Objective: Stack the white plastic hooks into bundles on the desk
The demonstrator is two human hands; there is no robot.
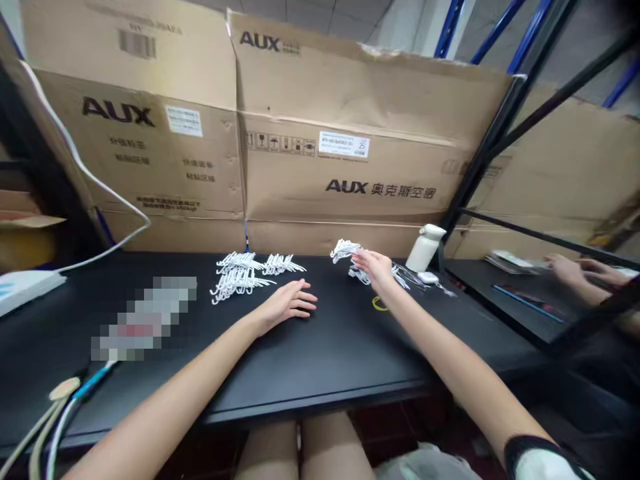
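My left hand (pixel 287 305) rests low over the black tabletop with its fingers stretched apart and nothing in them. Just beyond it lie several bundles of thin white hooks, including one stack (pixel 237 283) on the left and a smaller one (pixel 280 264) to its right. At the back right, my right hand (pixel 375 267) has its fingertips closed at the end of a bundle of white hooks (pixel 345 249), which appears slightly raised. Another white bundle (pixel 401 276) lies partly hidden behind that hand. A yellow ring (pixel 380 304) lies below my right wrist.
A white bottle (pixel 425 247) and a small white item (pixel 427 278) stand at the right. Large cardboard panels (pixel 340 200) line the back. A pixelated object (pixel 150 317), cords (pixel 60 407) and a white device (pixel 30 290) occupy the left. Beyond the rack post, another person's hands (pixel 580 273) show.
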